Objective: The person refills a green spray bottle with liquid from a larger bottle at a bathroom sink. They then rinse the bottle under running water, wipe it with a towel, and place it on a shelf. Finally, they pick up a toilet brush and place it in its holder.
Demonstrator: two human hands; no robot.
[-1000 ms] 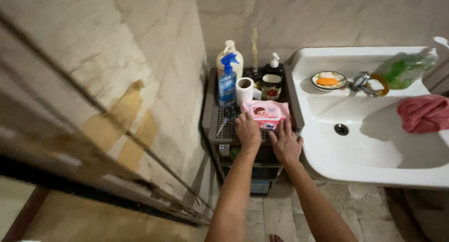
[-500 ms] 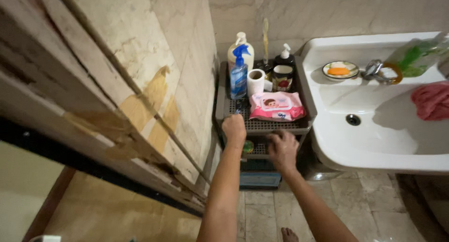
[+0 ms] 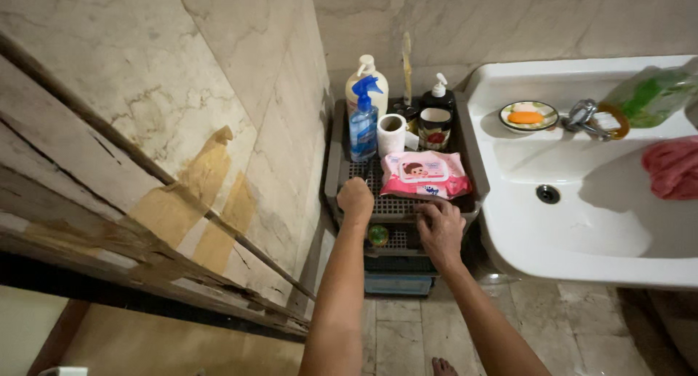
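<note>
My left hand (image 3: 355, 200) is curled on the front edge of the grey plastic shelf rack (image 3: 335, 172), at its left corner. My right hand (image 3: 439, 229) grips the same front edge further right, fingers over the rim. On the top shelf just beyond the hands lies a pink pack of wet wipes (image 3: 424, 175). Behind it stand a blue spray bottle (image 3: 363, 121), a white pump bottle (image 3: 368, 76), a paper roll (image 3: 391, 133), a dark mug (image 3: 435, 127) and a black pump bottle (image 3: 439, 95).
A white sink (image 3: 582, 223) adjoins the rack on the right, with a soap dish (image 3: 528, 116), a tap (image 3: 582, 117), a green bottle (image 3: 651, 90) and a pink cloth (image 3: 672, 166). A marble wall (image 3: 218, 100) closes the left side. A lower shelf holds a small green object (image 3: 378, 235).
Both hands left the wipes pack and moved down to the rack's front edge. The pack now lies flat on the top shelf. The view shifted slightly.
</note>
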